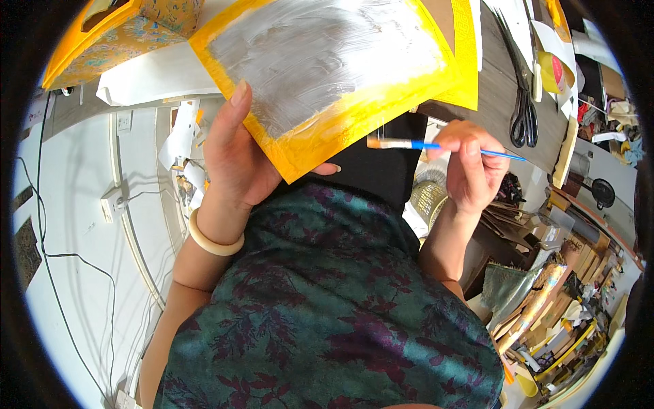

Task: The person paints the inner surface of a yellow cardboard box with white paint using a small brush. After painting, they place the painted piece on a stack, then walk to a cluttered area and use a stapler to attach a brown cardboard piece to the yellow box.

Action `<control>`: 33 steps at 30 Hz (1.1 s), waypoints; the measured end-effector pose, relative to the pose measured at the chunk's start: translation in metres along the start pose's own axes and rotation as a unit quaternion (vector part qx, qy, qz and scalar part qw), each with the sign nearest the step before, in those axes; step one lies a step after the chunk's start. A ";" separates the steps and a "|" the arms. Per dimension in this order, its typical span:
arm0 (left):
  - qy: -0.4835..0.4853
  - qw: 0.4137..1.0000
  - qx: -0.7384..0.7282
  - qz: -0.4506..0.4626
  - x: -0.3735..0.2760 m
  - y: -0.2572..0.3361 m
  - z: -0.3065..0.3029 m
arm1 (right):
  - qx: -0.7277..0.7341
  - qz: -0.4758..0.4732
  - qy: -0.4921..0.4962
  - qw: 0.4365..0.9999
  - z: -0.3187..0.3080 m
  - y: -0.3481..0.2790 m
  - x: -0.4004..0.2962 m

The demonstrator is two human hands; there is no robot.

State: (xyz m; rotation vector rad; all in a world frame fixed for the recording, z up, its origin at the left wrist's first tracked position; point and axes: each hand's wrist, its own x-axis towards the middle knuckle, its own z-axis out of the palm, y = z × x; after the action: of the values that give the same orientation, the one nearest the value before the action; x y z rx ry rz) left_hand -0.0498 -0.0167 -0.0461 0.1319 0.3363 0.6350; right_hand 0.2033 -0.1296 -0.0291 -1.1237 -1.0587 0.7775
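Note:
My left hand (232, 148) grips the lower left edge of a flat panel (301, 66), thumb on top and fingers beneath. The panel has a grey middle, coated with wet-looking, brush-streaked white stuff, and a yellow border. In my right hand (472, 163) is a thin brush with a blue handle (425, 145). Its bristles point left, just below the panel's lower right edge; whether they touch it I cannot tell. Another yellow patterned sheet (467, 76) lies partly under the panel's right side.
Black-handled scissors (523, 110) and a tape roll (552, 72) lie on the dark table (490, 87) at right. A yellow patterned box (133, 48) stands at upper left, near white paper (158, 74). A basket (428, 199) and cardboard pieces (503, 217) are below the table at right.

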 end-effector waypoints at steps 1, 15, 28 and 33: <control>0.000 1.000 -0.002 0.000 0.000 0.000 -0.001 | 0.024 -0.007 0.008 1.000 0.001 -0.001 0.000; 0.008 1.000 0.004 -0.001 -0.003 0.004 0.001 | 0.020 0.001 0.030 0.999 -0.007 -0.001 0.000; 0.030 0.999 -0.003 -0.010 -0.007 0.009 0.001 | 0.003 0.014 0.077 0.997 -0.014 0.001 0.003; 0.032 0.999 -0.008 -0.007 -0.008 0.009 0.000 | 0.029 -0.008 0.085 0.996 -0.021 0.002 0.004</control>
State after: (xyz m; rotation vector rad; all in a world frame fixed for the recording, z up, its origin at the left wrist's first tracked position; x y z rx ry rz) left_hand -0.0610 -0.0144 -0.0424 0.0930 0.3938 0.6300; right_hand 0.2244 -0.1324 -0.0315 -1.1095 -0.8958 0.6839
